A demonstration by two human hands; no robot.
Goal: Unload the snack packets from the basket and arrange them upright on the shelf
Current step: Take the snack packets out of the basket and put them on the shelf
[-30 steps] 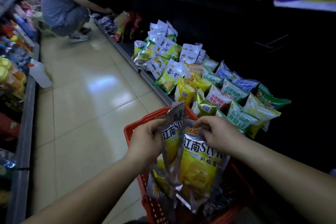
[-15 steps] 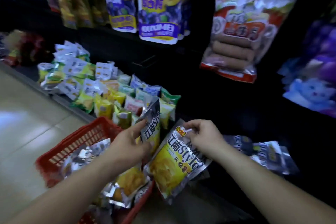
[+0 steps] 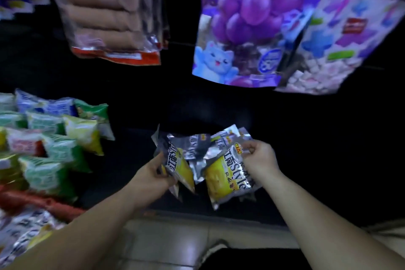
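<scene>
Two snack packets had come away from the basket [image 3: 43, 203], now at eight o'clock, to the dark shelf [image 3: 306, 171]. The left hand [image 3: 153, 176] had its fingers clamped on the left packet [image 3: 182, 166]. The right hand [image 3: 259, 159] pinched the right packet [image 3: 225, 178] by its top. Silver packets [image 3: 195, 144] lay at twelve o'clock, and standing both up beside them seemed next.

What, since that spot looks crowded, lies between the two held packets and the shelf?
Loose silver packets lie slumped on the dark shelf just behind the left packet, gripped by the left hand, and the right packet, gripped by the right hand. Nothing else visible blocks the way.
</scene>
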